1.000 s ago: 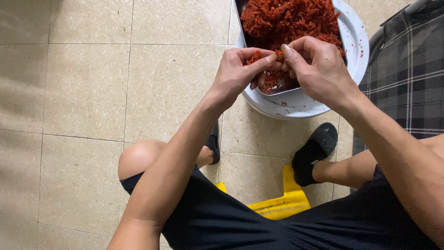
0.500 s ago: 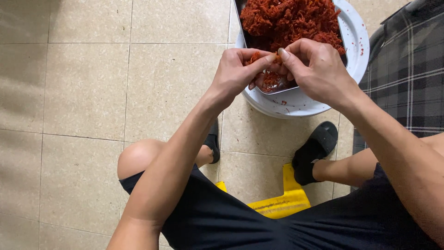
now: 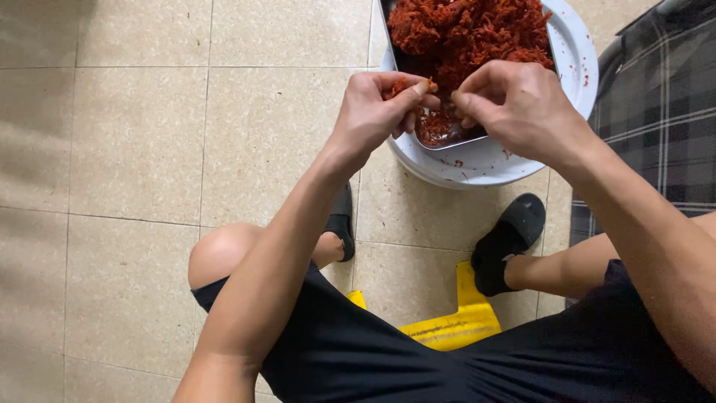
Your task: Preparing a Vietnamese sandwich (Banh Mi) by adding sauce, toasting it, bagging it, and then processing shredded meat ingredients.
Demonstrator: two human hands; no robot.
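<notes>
A metal tray (image 3: 455,138) heaped with red shredded food (image 3: 470,33) rests on a round white lid or basin (image 3: 570,67) on the tiled floor. My left hand (image 3: 377,112) pinches a small clump of the red shreds (image 3: 406,86) between thumb and fingers over the tray's near corner. My right hand (image 3: 514,104) hovers just to the right of it with fingers curled over the tray's edge. Whether the right hand holds shreds is hidden by the fingers.
I sit on a low yellow stool (image 3: 447,321) in black shorts, with black slippers (image 3: 511,239) on both feet. A grey plaid cloth (image 3: 656,112) lies at the right edge. Beige floor tiles (image 3: 134,149) spread to the left.
Both hands have drawn slightly apart. The left hand's clump of red shreds now shows between its fingertips.
</notes>
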